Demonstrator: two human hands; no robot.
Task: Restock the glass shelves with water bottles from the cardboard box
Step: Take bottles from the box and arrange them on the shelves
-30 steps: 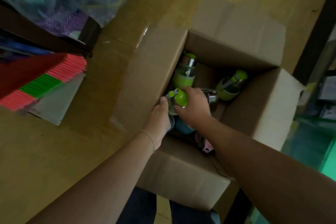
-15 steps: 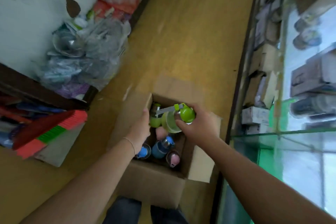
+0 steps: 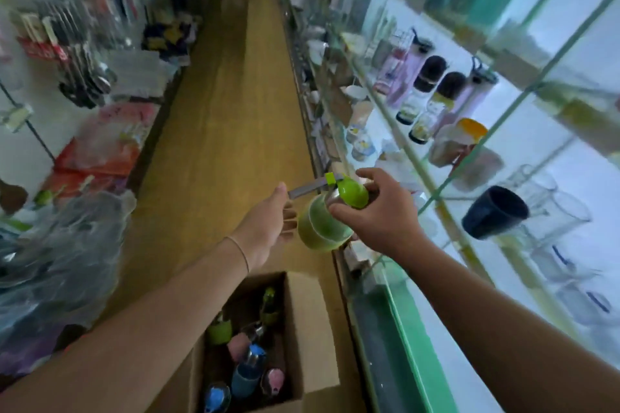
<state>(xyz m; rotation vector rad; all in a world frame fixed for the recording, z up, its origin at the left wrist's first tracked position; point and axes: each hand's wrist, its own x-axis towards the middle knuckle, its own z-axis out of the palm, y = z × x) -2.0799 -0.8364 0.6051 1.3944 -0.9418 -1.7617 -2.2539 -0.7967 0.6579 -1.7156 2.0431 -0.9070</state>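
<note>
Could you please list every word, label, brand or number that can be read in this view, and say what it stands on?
None can be read.
Green bottle held in the right hand: no print visible.
Bottles on the glass shelves: labels too blurred.
Red packaging on the left: markings blurred.
Cardboard box: no print visible.

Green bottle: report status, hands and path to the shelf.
Right hand grips green bottle by its cap. Left hand open beside it. Bottle clear of cardboard box, not yet on glass shelves. Nothing blocking.
</note>
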